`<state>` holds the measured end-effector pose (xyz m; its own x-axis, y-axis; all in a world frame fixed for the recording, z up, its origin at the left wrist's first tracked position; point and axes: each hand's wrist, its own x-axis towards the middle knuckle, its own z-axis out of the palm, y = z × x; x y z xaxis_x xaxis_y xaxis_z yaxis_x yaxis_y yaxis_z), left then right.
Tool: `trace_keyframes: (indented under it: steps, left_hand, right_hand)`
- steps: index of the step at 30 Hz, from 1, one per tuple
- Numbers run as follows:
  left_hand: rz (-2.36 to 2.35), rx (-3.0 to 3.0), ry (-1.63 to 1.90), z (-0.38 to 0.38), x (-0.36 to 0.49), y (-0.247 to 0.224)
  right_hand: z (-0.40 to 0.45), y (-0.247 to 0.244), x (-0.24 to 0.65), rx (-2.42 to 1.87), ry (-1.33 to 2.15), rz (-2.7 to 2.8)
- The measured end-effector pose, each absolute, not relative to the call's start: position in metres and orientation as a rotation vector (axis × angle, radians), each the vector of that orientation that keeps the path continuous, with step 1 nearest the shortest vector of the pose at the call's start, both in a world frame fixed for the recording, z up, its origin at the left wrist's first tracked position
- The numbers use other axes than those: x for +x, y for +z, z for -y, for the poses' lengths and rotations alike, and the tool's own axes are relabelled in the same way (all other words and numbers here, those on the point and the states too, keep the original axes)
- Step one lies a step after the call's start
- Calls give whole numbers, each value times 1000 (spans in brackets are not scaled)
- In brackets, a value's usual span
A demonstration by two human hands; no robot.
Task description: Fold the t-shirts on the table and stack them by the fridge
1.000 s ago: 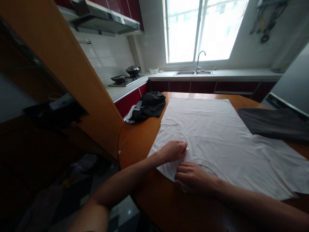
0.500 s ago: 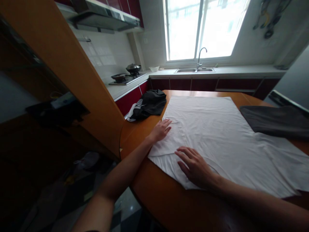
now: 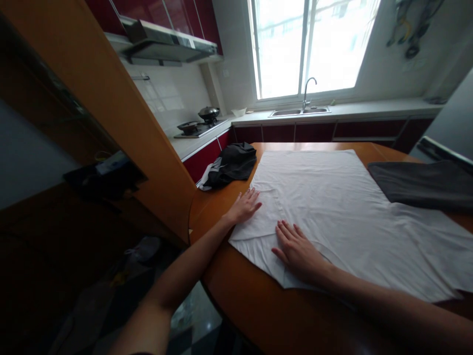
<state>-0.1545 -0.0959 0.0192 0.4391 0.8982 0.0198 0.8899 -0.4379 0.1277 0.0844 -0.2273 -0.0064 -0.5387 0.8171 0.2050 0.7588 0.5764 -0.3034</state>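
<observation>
A white garment (image 3: 332, 207) lies spread on the orange-brown wooden table (image 3: 236, 276), with light wrinkles and a folded part at its left. My left hand (image 3: 244, 206) rests flat on the garment's left edge, its fingers extended. Nearer to me, my right hand (image 3: 297, 251) lies on the white cloth beside the collar curve, palm down and fingers stretched. Neither hand grips anything.
Black clothing (image 3: 234, 162) is heaped at the table's back left. On the right lies a dark grey folded cloth (image 3: 421, 183). Behind are a stove with pans (image 3: 209, 113), a sink (image 3: 295, 112) and a wooden partition (image 3: 148, 148) at left.
My right hand has settled flatter on the cloth, its fingers straighter and closer together. My left hand has shifted slightly toward me, with the fingers spread. The camera view has tilted slightly.
</observation>
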Motion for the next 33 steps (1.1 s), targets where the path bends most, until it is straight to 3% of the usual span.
trace_keyframes:
  steps: [8, 12, 17, 22, 28, 33]
  left_hand:
    - [-1497, 2628, 157, 134, -161, 17]
    - [-1442, 2658, 261, 141, -155, 21]
    - [-1248, 2732, 73, 146, -151, 21]
    - [-1210, 2777, 163, 158, -142, 27]
    - [-1104, 2802, -61, 173, -134, 24]
    - [-1118, 2791, -48, 167, -124, 52]
  right_hand:
    - [230, -2, 82, -1270, 330, 2445]
    - [221, 31, 98, -1224, 476, 2316]
    - [198, 67, 150, -1276, 467, 2033]
    - [205, 35, 196, -1367, 374, 2008]
    - [234, -14, 221, -1504, 262, 2184]
    - [233, -11, 221, -1552, 199, 2197]
